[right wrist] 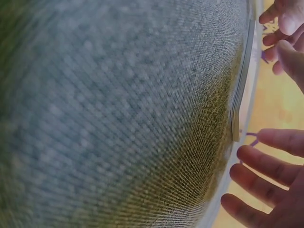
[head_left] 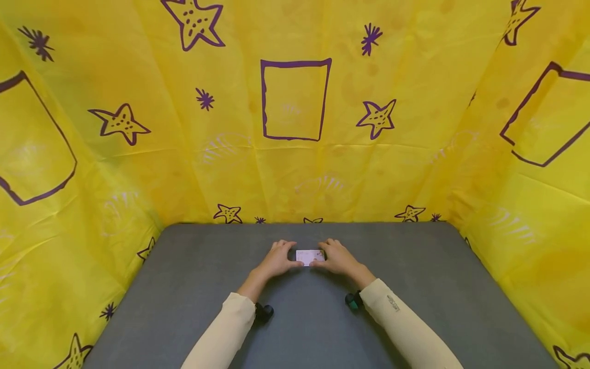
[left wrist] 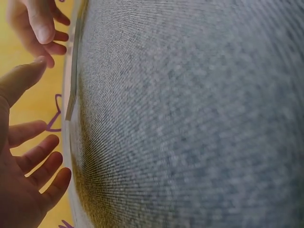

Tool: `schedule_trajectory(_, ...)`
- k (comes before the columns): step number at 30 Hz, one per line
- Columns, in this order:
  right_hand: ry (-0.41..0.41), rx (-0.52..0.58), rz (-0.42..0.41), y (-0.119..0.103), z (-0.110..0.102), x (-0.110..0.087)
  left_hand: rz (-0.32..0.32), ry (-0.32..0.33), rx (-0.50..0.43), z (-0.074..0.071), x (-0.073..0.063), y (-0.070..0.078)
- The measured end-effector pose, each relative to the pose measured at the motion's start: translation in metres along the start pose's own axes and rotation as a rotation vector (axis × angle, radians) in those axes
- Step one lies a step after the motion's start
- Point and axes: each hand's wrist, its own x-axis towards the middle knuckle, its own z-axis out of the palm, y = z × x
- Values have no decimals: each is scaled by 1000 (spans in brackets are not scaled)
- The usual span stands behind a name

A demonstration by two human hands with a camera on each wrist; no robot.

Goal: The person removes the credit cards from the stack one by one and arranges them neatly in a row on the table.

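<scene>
A small stack of white printed cards (head_left: 308, 255) lies flat on the grey table, with a colored patch at its right end. Seen edge-on in the right wrist view, the stack (right wrist: 242, 83) shows several thin layers. My left hand (head_left: 279, 259) is at its left end and my right hand (head_left: 338, 258) at its right end. Both thumbs reach over the near side of the cards; whether they touch is unclear. In the left wrist view, the fingers of my left hand (left wrist: 28, 156) are spread and loosely bent, apart from the stack (left wrist: 72, 76). My right hand's fingers (right wrist: 263, 185) look similar.
The grey tabletop (head_left: 304, 318) stretches around the hands. Yellow cloth (head_left: 295, 174) with purple starfish and frame drawings hangs behind it and along both sides. Dark wrist devices sit at the left sleeve (head_left: 230, 318) and the right sleeve (head_left: 401, 318).
</scene>
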Motion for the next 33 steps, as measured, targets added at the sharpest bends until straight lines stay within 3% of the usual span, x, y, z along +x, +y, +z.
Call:
schedule_trajectory(13, -53, -51, 6, 4, 1, 6, -1, -76, 87, 5, 10, -1)
schedule_trajectory(18, -60, -27, 10, 4, 1, 8, 28, -70, 110, 8, 13, 0)
schedule_trajectory(33, -56, -11, 20, 5, 1, 12, 18, -71, 94, 8, 16, 1)
